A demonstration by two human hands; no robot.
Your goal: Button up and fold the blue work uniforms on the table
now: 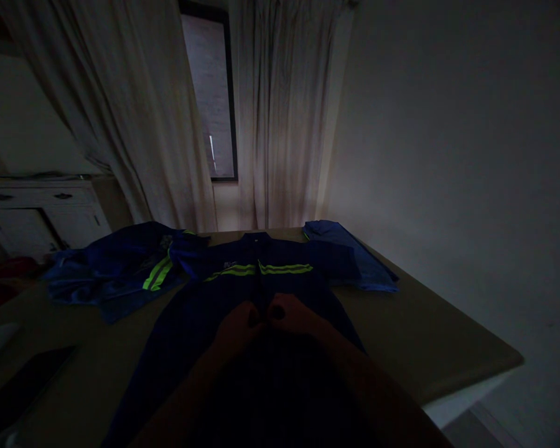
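A dark blue work shirt [287,252] with yellow-green reflective strips across the chest lies spread out, its collar toward the window and its short sleeves out to the sides. Over the middle of its front, my left hand [241,322] and my right hand [292,312] are close together, fingers curled closed. Both seem to grip the shirt at its front opening, though the dim light hides the exact hold. Below the hands the fabric fades into darkness.
The shirt lies on a padded, brownish surface [415,330]. Crumpled blue garments [121,255] with reflective strips lie at left, a folded blue garment [350,249] at back right. A dark flat object [28,379] sits near left. Curtains [284,124] and a white cabinet [37,211] stand behind.
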